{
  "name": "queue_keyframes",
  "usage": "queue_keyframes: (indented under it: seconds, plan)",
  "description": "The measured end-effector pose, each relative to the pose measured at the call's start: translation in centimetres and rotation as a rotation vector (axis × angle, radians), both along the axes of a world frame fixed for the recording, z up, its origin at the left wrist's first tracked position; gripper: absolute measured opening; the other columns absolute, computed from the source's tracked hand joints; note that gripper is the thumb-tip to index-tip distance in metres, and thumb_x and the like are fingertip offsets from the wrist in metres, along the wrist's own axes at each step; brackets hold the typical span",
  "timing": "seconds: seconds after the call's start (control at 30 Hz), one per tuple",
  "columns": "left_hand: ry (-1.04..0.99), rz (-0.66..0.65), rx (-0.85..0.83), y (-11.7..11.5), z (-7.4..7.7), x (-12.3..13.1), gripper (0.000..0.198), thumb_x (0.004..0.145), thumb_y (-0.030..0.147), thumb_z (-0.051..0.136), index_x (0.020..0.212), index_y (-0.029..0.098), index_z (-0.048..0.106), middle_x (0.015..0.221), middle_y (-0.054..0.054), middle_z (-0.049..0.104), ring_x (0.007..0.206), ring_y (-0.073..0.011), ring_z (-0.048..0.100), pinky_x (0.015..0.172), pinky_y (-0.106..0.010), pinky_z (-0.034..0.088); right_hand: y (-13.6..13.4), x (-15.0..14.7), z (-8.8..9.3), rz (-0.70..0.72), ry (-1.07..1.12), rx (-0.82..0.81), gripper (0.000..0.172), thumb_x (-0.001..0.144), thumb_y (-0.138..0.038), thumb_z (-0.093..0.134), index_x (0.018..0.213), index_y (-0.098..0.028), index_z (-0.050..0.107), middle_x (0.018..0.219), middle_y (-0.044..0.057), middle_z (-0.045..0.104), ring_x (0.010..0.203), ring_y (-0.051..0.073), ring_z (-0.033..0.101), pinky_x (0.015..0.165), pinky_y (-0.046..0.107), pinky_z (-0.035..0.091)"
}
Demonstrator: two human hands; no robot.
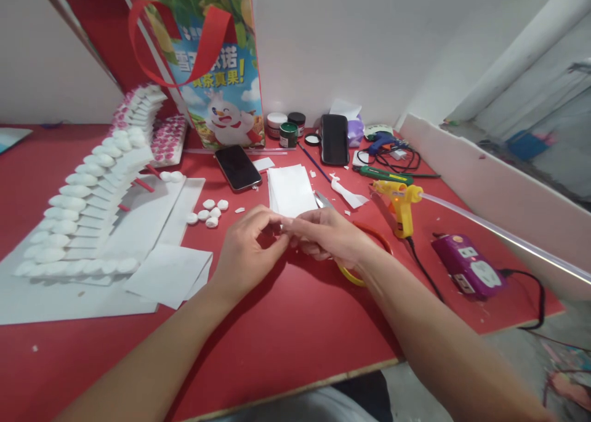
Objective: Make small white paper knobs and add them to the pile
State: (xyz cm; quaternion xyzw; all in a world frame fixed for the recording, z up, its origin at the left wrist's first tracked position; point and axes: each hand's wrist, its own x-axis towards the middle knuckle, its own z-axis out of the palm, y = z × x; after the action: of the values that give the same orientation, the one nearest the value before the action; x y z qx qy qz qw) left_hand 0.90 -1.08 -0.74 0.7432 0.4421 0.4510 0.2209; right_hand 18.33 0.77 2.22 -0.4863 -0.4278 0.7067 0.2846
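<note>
Above the red table, my left hand point(247, 240) and my right hand point(330, 232) meet, fingertips pinched together. A tiny bit of white shows between them, but the fingers hide what it is. Just behind them lies a stack of white paper sheets point(292, 186). Scissors point(353, 277) with a yellow and orange handle are partly covered by my right hand and wrist. Left of my left hand sit several small white wads point(215, 212). Farther left, a curved stepped white model point(108, 182) is lined with white rounded pieces; folded white paper point(170, 271) lies before it.
On the right are a yellow glue gun point(401, 203) with a long clear stick, a purple power socket point(468, 265) and a green cutter point(383, 174). Behind stand a phone point(237, 167), a black case point(335, 140), paint jars point(289, 134) and a printed bag point(221, 71).
</note>
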Motion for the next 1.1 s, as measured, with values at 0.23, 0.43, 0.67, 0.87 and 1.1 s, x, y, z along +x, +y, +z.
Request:
queue_keyframes:
  seconds: [0.23, 0.43, 0.67, 0.87, 1.1]
  plan:
    - [-0.111, -0.019, 0.069, 0.1, 0.3, -0.3, 0.007, 0.091, 0.021, 0.073, 0.098, 0.023, 0.072, 0.093, -0.003, 0.07, 0.085, -0.0164, 0.065, 0.078, -0.03, 0.054, 0.4, 0.7, 0.7, -0.066, 0.122, -0.043, 0.053, 0.068, -0.061, 0.087, 0.076, -0.013, 0.065, 0.065, -0.001, 0.061, 0.044, 0.002, 0.035, 0.037, 0.018, 0.015]
    - [-0.141, -0.015, 0.047, 0.4, -0.1, -0.4, 0.007, 0.089, 0.021, 0.075, 0.095, 0.021, 0.071, 0.093, -0.004, 0.068, 0.082, -0.0159, 0.063, 0.078, -0.03, 0.054, 0.2, 0.2, 0.4, -0.057, 0.166, -0.034, 0.05, 0.058, -0.048, 0.095, 0.065, -0.014, 0.059, 0.053, -0.008, 0.048, 0.044, 0.001, 0.029, 0.038, 0.016, 0.012]
    - [-0.248, -0.165, -0.246, 0.4, 0.2, -0.6, 0.022, 0.09, 0.03, 0.072, 0.11, 0.022, 0.073, 0.104, -0.007, 0.069, 0.092, -0.0192, 0.067, 0.084, -0.034, 0.057, 0.3, 0.2, 0.2, -0.077, 0.104, -0.081, 0.038, 0.074, -0.044, 0.086, 0.073, -0.012, 0.065, 0.053, -0.009, 0.043, 0.041, -0.001, 0.02, 0.038, 0.017, 0.009]
    - [-0.449, -0.256, -0.534, 0.9, -0.2, -0.8, 0.017, 0.09, 0.034, 0.072, 0.1, 0.02, 0.075, 0.091, -0.005, 0.073, 0.087, -0.0187, 0.069, 0.083, -0.034, 0.058, 0.2, 0.2, 0.3, -0.05, 0.046, -0.082, 0.047, 0.073, -0.053, 0.086, 0.07, -0.012, 0.064, 0.051, -0.01, 0.039, 0.041, -0.001, 0.018, 0.037, 0.016, 0.009]
    - [-0.791, -0.212, -0.836, 1.3, 0.3, -0.6, 0.022, 0.076, 0.035, 0.084, 0.085, 0.017, 0.074, 0.075, -0.002, 0.066, 0.062, -0.01, 0.053, 0.061, -0.027, 0.049, 0.4, 0.3, 0.2, -0.093, 0.049, -0.054, 0.058, 0.078, -0.068, 0.076, 0.069, -0.011, 0.067, 0.054, -0.007, 0.042, 0.039, -0.001, 0.022, 0.035, 0.016, 0.011]
